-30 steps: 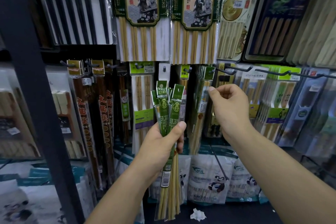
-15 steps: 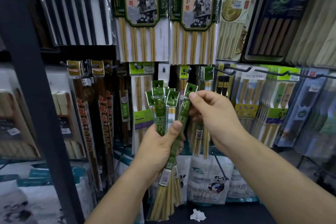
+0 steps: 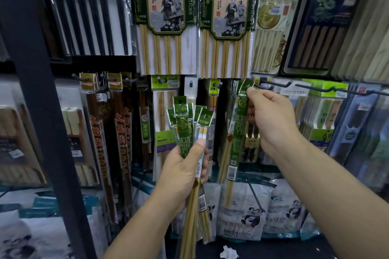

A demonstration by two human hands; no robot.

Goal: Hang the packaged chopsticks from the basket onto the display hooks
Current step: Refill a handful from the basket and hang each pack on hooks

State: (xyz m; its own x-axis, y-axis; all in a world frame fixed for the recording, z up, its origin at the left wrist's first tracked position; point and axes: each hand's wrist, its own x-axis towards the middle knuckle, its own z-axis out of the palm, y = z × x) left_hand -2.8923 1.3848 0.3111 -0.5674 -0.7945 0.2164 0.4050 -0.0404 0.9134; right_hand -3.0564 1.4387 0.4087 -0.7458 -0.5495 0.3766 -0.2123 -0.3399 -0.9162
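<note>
Left hand (image 3: 181,166): we gripped a bundle (image 3: 185,124), chopsticks sealed inside.
Right hand (image 3: 271,120): we pinched one pack (image 3: 239,132), hook (image 3: 271,84) beside fingertips.

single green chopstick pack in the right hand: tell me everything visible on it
The pack is a long, narrow clear sleeve with a dark green printed label, a gold round emblem up top and a white barcode sticker lower down. Pale bamboo-looking chopsticks show below the label. It hangs almost upright, lower end tilted slightly left. The right hand pinches its header tab at the tip of a black display hook; whether the hole is threaded cannot be told.
</note>
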